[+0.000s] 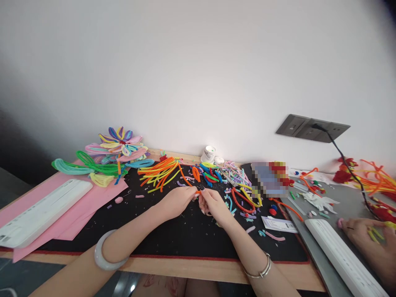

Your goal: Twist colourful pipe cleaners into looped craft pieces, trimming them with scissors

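Observation:
My left hand point(179, 201) and my right hand point(214, 205) meet over the black mat point(130, 235), fingertips pinched close together. Between them runs an orange pipe cleaner point(185, 177), its free end rising up and to the left. Both hands are closed on it; my fingers cover the part they grip. Just beyond lies a fan of orange and yellow pipe cleaners point(161, 172). A small orange loop point(196, 173) and a bundle of blue, green and red pieces point(211, 176) sit behind my hands. To the right rests a red pipe cleaner loop point(243, 202).
Pink sheets point(72, 225) and a long white device point(46, 210) lie at left, below a multicoloured pipe cleaner flower point(122, 142). A white cup point(208, 154) stands by the wall. At right, another person's hand point(368, 235) is near a second white device point(340, 255) and a hanging cable point(349, 165).

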`<action>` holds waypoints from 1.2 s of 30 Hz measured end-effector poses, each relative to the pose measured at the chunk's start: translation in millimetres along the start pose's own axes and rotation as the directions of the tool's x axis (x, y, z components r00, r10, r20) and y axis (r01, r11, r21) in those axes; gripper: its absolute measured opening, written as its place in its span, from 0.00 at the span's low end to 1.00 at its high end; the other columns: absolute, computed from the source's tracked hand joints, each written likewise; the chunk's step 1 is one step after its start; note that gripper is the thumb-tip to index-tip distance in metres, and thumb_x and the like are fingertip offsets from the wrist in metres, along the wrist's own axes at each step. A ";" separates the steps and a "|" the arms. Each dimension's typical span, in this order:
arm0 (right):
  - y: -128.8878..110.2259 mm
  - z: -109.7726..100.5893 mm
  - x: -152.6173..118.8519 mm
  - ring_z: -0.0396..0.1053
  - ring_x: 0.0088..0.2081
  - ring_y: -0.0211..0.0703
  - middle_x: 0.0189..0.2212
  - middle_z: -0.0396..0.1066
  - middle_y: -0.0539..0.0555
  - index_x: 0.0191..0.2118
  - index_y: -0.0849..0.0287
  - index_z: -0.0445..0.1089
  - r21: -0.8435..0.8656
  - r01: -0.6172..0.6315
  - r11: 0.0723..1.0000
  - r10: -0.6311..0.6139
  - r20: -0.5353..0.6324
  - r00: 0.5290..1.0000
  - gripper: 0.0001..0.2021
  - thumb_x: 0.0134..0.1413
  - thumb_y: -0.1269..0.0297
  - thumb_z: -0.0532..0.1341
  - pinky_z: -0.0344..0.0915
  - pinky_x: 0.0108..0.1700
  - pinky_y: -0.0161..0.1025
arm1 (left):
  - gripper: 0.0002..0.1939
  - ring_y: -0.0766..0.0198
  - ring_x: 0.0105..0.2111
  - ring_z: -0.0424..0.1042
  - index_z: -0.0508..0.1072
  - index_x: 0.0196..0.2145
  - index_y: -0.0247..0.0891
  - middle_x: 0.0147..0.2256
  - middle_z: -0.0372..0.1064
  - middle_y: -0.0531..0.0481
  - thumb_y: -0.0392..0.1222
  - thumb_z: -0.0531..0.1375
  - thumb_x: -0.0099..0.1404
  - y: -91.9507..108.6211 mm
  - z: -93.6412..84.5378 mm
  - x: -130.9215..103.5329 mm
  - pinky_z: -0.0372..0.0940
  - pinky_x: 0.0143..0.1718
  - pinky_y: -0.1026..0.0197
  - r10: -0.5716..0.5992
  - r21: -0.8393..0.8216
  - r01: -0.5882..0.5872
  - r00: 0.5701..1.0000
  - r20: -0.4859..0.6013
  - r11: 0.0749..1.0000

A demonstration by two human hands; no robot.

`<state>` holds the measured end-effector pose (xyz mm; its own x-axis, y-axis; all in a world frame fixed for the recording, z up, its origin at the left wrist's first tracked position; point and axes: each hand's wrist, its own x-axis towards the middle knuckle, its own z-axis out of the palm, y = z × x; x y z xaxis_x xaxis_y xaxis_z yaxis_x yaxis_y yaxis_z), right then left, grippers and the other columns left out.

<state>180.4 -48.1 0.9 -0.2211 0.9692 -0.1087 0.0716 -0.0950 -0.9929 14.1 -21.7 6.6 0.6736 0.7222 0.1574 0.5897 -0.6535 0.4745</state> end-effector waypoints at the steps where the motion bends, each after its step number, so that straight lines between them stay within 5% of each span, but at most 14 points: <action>1: -0.5 1.9 -0.7 0.49 0.13 0.30 0.11 0.55 0.45 0.20 0.58 0.58 -0.003 0.002 1.000 -0.002 -0.003 1.000 0.19 0.56 0.52 0.49 0.42 0.15 0.30 | 0.11 0.64 0.26 0.64 0.61 0.29 0.38 0.27 0.64 0.50 0.37 0.43 0.67 -0.1 1.5 -0.1 0.53 0.27 0.64 0.012 0.046 -0.012 1.000 0.002 0.999; 7: -2.2 4.8 0.0 0.40 0.15 0.30 0.14 0.46 0.42 0.21 0.57 0.51 0.022 -0.017 1.000 0.018 -0.013 1.000 0.13 0.53 0.61 0.51 0.39 0.17 0.31 | 0.09 0.62 0.29 0.65 0.61 0.31 0.38 0.28 0.65 0.49 0.32 0.44 0.64 3.0 3.0 -1.6 0.56 0.29 0.64 0.050 0.132 -0.051 0.999 0.009 0.990; 12: -6.1 1.3 -3.0 0.46 0.19 0.32 0.17 0.49 0.44 0.21 0.57 0.53 -0.223 0.158 0.962 -0.177 -0.069 0.982 0.12 0.54 0.62 0.50 0.45 0.20 0.32 | 0.13 0.66 0.24 0.60 0.60 0.26 0.38 0.24 0.60 0.52 0.38 0.42 0.66 8.7 -4.5 -0.4 0.54 0.28 0.63 0.037 -0.175 -0.035 0.999 0.012 0.984; 14: -11.5 0.7 -7.4 0.48 0.21 0.34 0.18 0.50 0.45 0.21 0.57 0.53 -0.362 0.259 0.896 -0.303 -0.070 0.950 0.13 0.55 0.64 0.49 0.47 0.23 0.33 | 0.16 0.68 0.22 0.57 0.58 0.24 0.37 0.21 0.57 0.54 0.43 0.42 0.67 10.9 -6.5 0.7 0.54 0.27 0.64 0.017 -0.460 0.014 0.998 0.063 0.888; 16: -17.4 0.1 -12.2 0.49 0.22 0.34 0.19 0.51 0.46 0.22 0.58 0.54 -0.467 0.347 0.813 -0.407 -0.032 0.913 0.12 0.56 0.65 0.49 0.48 0.25 0.34 | 0.17 0.69 0.20 0.55 0.56 0.24 0.37 0.19 0.53 0.56 0.47 0.43 0.67 12.8 -6.8 1.3 0.55 0.26 0.65 0.030 -0.732 0.092 0.988 0.152 0.675; 19: -21.5 -0.9 -15.9 0.52 0.24 0.36 0.21 0.54 0.48 0.23 0.58 0.57 -0.519 0.430 0.739 -0.495 0.014 0.869 0.12 0.57 0.66 0.49 0.50 0.28 0.34 | 0.16 0.70 0.18 0.54 0.54 0.25 0.38 0.17 0.48 0.59 0.49 0.44 0.66 14.5 -5.8 1.4 0.57 0.25 0.65 0.076 -0.886 0.180 0.969 0.233 0.427; 20: -20.8 -1.3 -15.5 0.53 0.24 0.36 0.21 0.55 0.48 0.23 0.58 0.57 -0.510 0.425 0.748 -0.491 0.005 0.871 0.12 0.57 0.65 0.49 0.50 0.28 0.34 | 0.16 0.70 0.18 0.55 0.55 0.25 0.38 0.18 0.49 0.58 0.49 0.44 0.66 14.5 -5.8 1.4 0.58 0.25 0.64 0.067 -0.875 0.170 0.972 0.224 0.453; 22: -16.6 -1.5 -12.4 0.51 0.23 0.35 0.20 0.53 0.47 0.23 0.58 0.57 -0.435 0.360 0.825 -0.417 -0.039 0.908 0.12 0.56 0.63 0.50 0.49 0.26 0.34 | 0.16 0.69 0.20 0.58 0.57 0.24 0.37 0.19 0.54 0.56 0.47 0.43 0.67 13.3 -6.6 1.7 0.58 0.26 0.64 0.024 -0.745 0.087 0.990 0.137 0.661; 25: -8.2 -0.4 -5.8 0.46 0.18 0.32 0.16 0.49 0.44 0.21 0.58 0.55 -0.130 0.157 0.979 -0.164 -0.043 0.986 0.14 0.55 0.59 0.50 0.44 0.21 0.32 | 0.15 0.66 0.26 0.62 0.62 0.25 0.36 0.24 0.62 0.51 0.40 0.43 0.67 7.5 -7.4 2.8 0.57 0.31 0.63 0.063 -0.255 -0.070 0.997 -0.036 0.964; 28: -4.0 1.1 -2.4 0.40 0.15 0.30 0.14 0.47 0.43 0.21 0.58 0.55 0.186 -0.070 0.980 0.061 0.054 0.997 0.14 0.54 0.57 0.51 0.36 0.18 0.31 | 0.13 0.62 0.34 0.65 0.67 0.33 0.36 0.32 0.67 0.46 0.34 0.43 0.66 -1.4 -4.0 4.6 0.58 0.36 0.62 0.190 0.140 -0.181 0.980 -0.059 0.974; 31: -3.7 1.5 -2.1 0.38 0.15 0.29 0.13 0.46 0.42 0.21 0.58 0.55 0.327 -0.165 0.931 0.142 0.092 0.986 0.12 0.51 0.60 0.53 0.34 0.18 0.31 | 0.13 0.62 0.35 0.66 0.67 0.35 0.36 0.32 0.68 0.48 0.33 0.44 0.66 -8.2 2.1 6.1 0.59 0.35 0.63 0.256 0.297 -0.225 0.964 -0.070 0.928; 36: -2.8 1.2 -0.5 0.41 0.18 0.30 0.16 0.48 0.42 0.22 0.58 0.54 0.214 0.012 0.977 -0.007 -0.023 1.000 0.12 0.50 0.61 0.55 0.40 0.19 0.31 | 0.12 0.63 0.32 0.65 0.67 0.33 0.36 0.30 0.67 0.48 0.32 0.45 0.65 -5.1 2.2 8.0 0.59 0.33 0.63 0.252 0.253 -0.220 0.963 -0.101 0.942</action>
<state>179.1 -48.6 3.7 -0.1987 0.9749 -0.1003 -0.1408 -0.1297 -0.9815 17.5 -13.1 3.5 0.7519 0.5535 0.3581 0.5204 -0.8318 0.1930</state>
